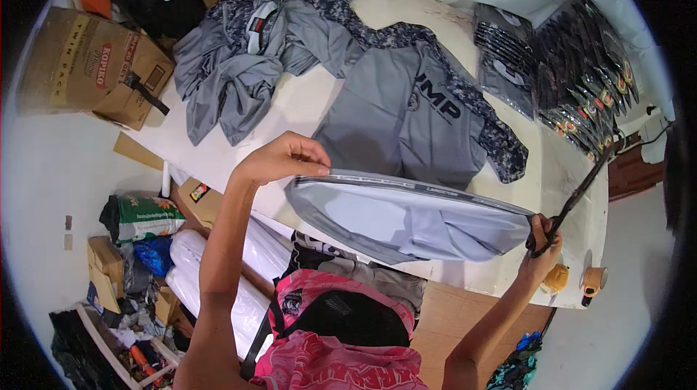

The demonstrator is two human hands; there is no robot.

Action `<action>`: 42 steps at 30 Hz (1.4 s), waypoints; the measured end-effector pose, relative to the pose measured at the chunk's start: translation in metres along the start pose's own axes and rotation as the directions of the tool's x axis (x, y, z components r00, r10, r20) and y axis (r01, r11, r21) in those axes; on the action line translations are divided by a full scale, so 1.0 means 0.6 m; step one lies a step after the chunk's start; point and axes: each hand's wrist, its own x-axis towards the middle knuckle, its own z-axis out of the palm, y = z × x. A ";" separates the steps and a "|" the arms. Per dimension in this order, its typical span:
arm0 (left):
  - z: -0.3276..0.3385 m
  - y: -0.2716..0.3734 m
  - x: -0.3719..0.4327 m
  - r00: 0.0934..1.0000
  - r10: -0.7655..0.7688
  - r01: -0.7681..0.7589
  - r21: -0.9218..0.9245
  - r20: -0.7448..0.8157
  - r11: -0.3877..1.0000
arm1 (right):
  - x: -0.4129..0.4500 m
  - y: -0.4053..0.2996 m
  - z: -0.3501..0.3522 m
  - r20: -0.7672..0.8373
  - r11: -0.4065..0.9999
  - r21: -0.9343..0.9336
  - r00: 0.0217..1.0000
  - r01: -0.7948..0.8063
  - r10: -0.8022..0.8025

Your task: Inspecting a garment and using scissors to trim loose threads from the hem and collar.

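A grey shirt (375,107) with digital-camouflage sleeves and dark printed letters lies spread on the white table (305,96). Its hem appears to be the edge stretched between my hands, lined with a printed band (381,180). Below the band the cloth gapes, showing a pale inside (381,215). My left hand (288,156) pinches the hem's left end between thumb and fingers. At the right end, my right hand (544,237) grips the hem together with a long dark tool (580,194), looped at the hand like a scissors handle; its exact kind is unclear.
Crumpled grey and camouflage garments (234,68) lie at the back left, beside a cardboard box (98,63). Plastic-wrapped dark garments (585,74) are stacked at the back right. A tape roll (594,276) stands near the right corner. White wrapped rolls (190,264) lean below the left edge.
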 end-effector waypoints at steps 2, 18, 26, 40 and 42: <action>0.003 -0.005 -0.002 0.993 0.070 -0.077 -0.075 -0.091 0.994 | 0.005 0.004 -0.007 0.007 1.000 -0.011 1.000 0.006 -0.006; 0.166 -0.098 -0.007 0.516 0.376 0.411 0.607 -0.770 0.680 | -0.084 0.052 0.132 0.155 1.000 -0.016 0.988 0.023 -0.021; 0.162 -0.143 0.029 0.412 0.401 0.341 0.546 -0.818 0.765 | -0.236 0.079 0.294 0.508 0.971 0.012 0.838 -0.238 0.199; 0.139 -0.122 -0.028 0.803 -0.212 -0.350 -0.729 -0.556 0.588 | -0.232 0.051 0.370 0.622 0.902 0.019 0.712 -0.430 0.326; 0.154 -0.098 -0.020 0.773 -0.215 -0.363 -0.694 -0.597 0.622 | -0.229 0.056 0.376 0.629 0.911 0.033 0.717 -0.412 0.301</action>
